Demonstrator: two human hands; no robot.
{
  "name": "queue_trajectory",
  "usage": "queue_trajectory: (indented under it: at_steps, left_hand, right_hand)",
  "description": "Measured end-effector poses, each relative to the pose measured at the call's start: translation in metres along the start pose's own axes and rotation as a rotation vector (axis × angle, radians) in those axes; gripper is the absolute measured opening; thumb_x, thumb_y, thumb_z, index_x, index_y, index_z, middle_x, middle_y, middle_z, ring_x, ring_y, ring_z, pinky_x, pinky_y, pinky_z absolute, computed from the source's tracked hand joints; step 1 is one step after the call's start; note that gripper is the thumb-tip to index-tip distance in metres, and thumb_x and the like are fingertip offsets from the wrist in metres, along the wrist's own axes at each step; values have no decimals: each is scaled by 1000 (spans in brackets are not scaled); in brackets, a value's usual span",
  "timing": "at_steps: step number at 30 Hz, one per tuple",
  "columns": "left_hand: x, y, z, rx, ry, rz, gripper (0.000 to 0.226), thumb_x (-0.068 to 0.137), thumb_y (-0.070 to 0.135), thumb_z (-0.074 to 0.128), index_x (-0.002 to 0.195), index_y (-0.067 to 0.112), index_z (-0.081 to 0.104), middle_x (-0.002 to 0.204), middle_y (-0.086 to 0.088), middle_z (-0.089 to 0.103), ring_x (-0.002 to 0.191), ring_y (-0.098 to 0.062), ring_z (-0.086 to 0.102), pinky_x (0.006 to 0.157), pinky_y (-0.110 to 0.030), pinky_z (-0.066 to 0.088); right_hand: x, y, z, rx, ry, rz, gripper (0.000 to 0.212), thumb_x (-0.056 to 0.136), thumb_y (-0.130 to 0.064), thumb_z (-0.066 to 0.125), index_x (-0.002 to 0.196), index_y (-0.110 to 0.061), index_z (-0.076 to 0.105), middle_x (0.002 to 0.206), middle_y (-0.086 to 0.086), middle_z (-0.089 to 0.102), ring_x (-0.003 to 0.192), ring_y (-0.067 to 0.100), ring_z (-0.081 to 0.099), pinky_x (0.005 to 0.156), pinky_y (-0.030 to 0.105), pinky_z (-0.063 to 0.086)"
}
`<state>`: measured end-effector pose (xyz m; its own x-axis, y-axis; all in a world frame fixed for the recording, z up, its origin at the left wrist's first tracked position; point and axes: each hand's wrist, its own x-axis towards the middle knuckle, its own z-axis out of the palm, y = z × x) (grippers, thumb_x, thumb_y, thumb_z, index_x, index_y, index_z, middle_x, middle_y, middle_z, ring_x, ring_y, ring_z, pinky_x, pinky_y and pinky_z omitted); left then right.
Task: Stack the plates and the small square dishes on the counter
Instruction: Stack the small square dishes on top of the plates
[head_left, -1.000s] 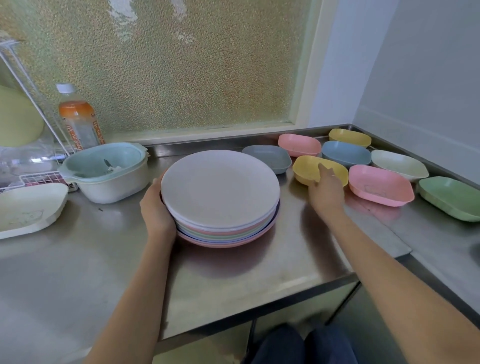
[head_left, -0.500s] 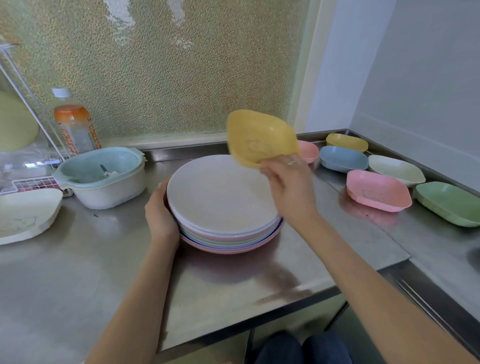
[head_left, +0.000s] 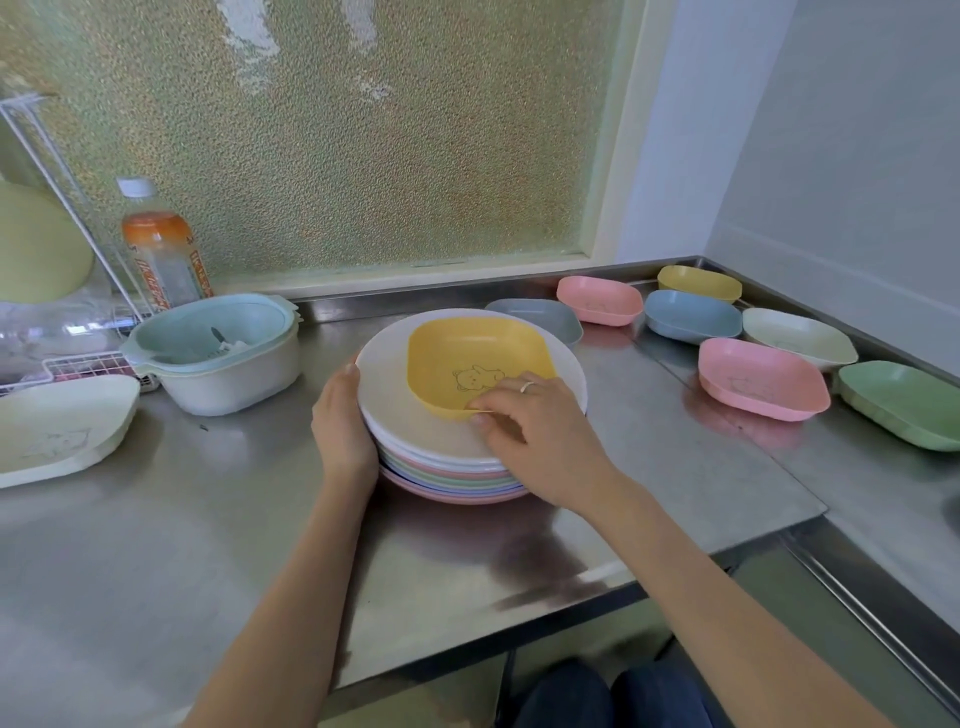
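Two bare forearms, no sleeves in view — the right hand wears a thin silver-toned ring on one finger, the left hand shows no jewellery. Dark blue trousers cover both knees — at the frame's lower edge.

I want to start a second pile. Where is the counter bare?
Bare steel lies between the plate stack and the near pink dish, and along the front edge left of the left hand. The back right corner is crowded with dishes.
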<state>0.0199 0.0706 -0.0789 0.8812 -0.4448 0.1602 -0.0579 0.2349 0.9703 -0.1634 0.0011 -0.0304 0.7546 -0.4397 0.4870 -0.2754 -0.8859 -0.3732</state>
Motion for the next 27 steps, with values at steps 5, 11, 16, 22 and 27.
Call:
queue_trajectory:
  at_steps: [5, 11, 16, 22, 27]
  left_hand:
    - [-10, 9, -4, 45, -12, 52, 30, 94, 23, 41, 81, 19, 67, 83, 3, 65, 76, -7, 52, 76, -31, 42]
    - [-1, 31, -72, 446, 172, 175, 30, 94, 18, 47, 116, 14, 67, 97, 2, 68, 94, -11, 58, 81, -19, 37]
    - [16, 58, -176, 643, 622, 114, 38, 86, 7, 44, 118, 11, 64, 110, -18, 67, 105, -36, 56, 86, -34, 41]
    - [29, 59, -266, 880, 732, -18, 48, 82, 2, 43, 127, 11, 55, 125, -22, 57, 115, -43, 50, 96, -44, 39]
    - [48, 60, -298, 1176, 613, -126, 68, 80, -8, 39, 144, 17, 35, 155, -10, 28, 146, -30, 14, 116, -52, 12]
  right_hand:
    - [-3, -10, -2, -27, -2, 0, 41, 87, -49, 35, 104, -28, 65, 110, -11, 64, 105, 15, 50, 87, 25, 21]
    - [-1, -46, 3, 91, 264, -132, 30, 87, -34, 44, 102, -23, 67, 106, -6, 66, 103, 20, 55, 92, 29, 25]
    - [16, -111, 44, 206, 216, -348, 24, 85, -23, 48, 101, -18, 65, 100, -2, 66, 96, 19, 57, 88, 33, 35]
    - [63, -190, 134, 137, -110, -393, 35, 86, -19, 52, 121, -18, 58, 122, 2, 61, 114, 25, 51, 90, 42, 41]
    - [97, -218, 188, -4, -248, -331, 43, 95, -25, 43, 138, -20, 39, 144, -1, 43, 132, 20, 33, 100, 39, 28]
